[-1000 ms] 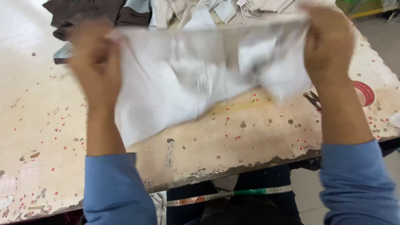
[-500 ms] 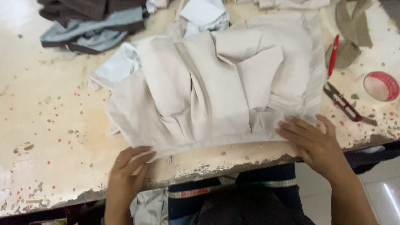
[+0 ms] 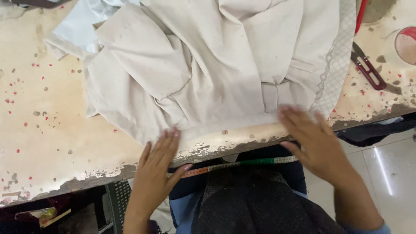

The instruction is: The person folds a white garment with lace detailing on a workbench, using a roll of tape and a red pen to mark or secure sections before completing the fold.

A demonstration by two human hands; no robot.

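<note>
Pressing flat-palmed, left hand (image 3: 157,167) and right hand (image 3: 315,143), fingers spread, gripping nothing, on the beige garment's (image 3: 225,65) near hem. Lay spread on the worktable (image 3: 52,130), hem straightened, upper folds unsmoothed.

I count two hands at the counter's (image 3: 52,143) near edge: my left hand (image 3: 158,167) and my right hand (image 3: 314,143), both flat and open. One crumpled beige garment (image 3: 208,65) lies on the counter, with one pale blue cloth (image 3: 76,30) beside it. At the right I see one red-handled pair of snips (image 3: 368,69), one red pen (image 3: 360,15) and one roll of tape (image 3: 407,43). One measuring tape (image 3: 234,164) hangs below.
</note>
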